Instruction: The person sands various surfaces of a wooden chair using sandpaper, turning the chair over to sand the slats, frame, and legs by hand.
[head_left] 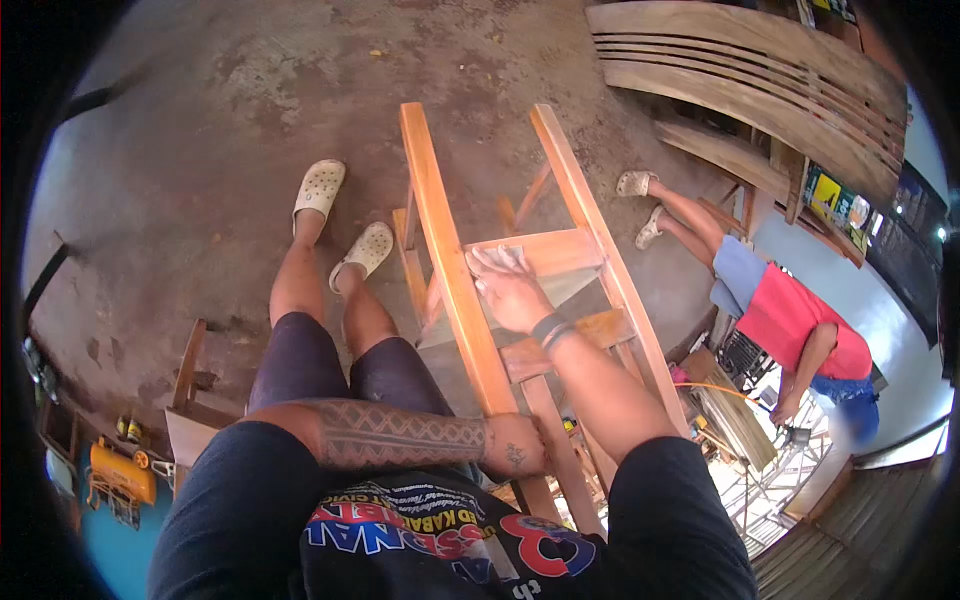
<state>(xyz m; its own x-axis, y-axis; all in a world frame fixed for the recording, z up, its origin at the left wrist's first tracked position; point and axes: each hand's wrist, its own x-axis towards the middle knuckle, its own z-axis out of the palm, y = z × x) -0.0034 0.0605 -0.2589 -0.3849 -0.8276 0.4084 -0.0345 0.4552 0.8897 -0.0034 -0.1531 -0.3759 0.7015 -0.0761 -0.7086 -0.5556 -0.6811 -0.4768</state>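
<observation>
Head view: stained, worn concrete floor (200, 140), stretching far and left. At centre, above it, varnished wooden frame (432, 210), with left hand (515, 445) closed around its near end, fingers mostly hidden, and right hand (510, 290) pressing what looks like a pale cloth (510, 254) onto its crossbar (565, 252). Far right, slatted wooden bench (690, 78); right, co-worker in red (805, 325) with orange hose (725, 387); near left, orange machine (122, 472) by blue wall (120, 545).

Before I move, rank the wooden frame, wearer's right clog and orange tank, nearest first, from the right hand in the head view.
1. Wooden frame, under the right hand
2. Right clog, left of the frame
3. Orange tank, far left
</observation>
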